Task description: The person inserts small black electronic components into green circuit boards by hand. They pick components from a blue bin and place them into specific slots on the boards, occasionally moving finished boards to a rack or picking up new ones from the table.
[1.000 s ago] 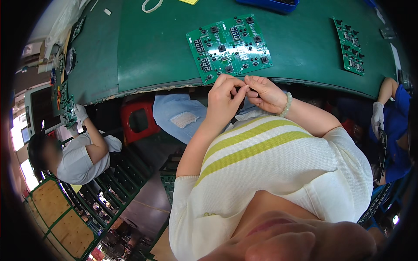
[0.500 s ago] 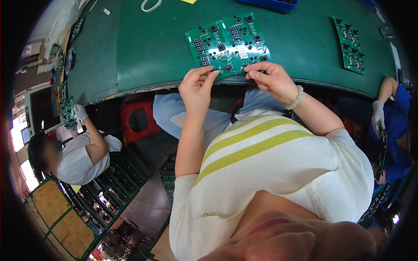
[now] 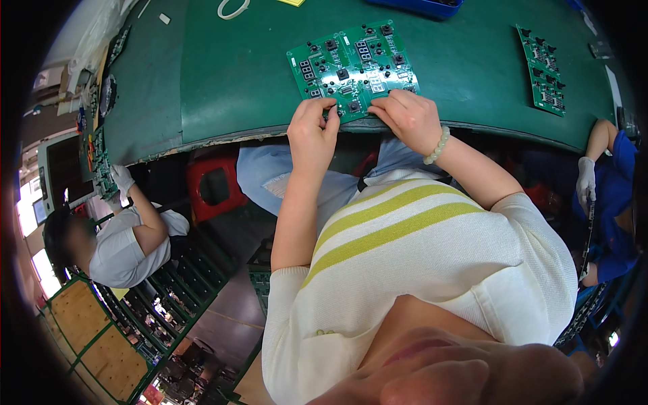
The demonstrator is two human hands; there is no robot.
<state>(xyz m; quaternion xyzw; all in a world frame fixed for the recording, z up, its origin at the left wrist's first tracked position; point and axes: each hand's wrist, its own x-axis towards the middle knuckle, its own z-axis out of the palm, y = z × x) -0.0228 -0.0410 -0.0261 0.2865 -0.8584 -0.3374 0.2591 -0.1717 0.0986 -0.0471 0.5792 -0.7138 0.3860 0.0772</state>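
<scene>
A green printed circuit board (image 3: 329, 84) lies on the green tabletop in front of me. It carries black push buttons, small round black parts and digit displays, and glare whitens one display. At the board's near left part is my left hand (image 3: 314, 131), closed, thumb and forefinger pinched over its surface. My right hand (image 3: 408, 118), with a pale bead bracelet on its wrist, is closed in a pinch at the board's near edge, right of the left hand. The fingers cover the board's near corners. Whatever sits between either pair of fingertips is too small to make out.
Another green circuit board (image 3: 542, 71) lies at the right of the table (image 3: 236, 74). A blue tray (image 3: 432, 8) and a white ring (image 3: 233, 8) are at the far side. Gloved co-workers sit left and right, the left one near a board (image 3: 103, 169). A red stool (image 3: 214, 185) stands below.
My right hand has moved left along the board's near edge, closer to my left hand. My left hand has shifted slightly right and up, covering more of the lower left display.
</scene>
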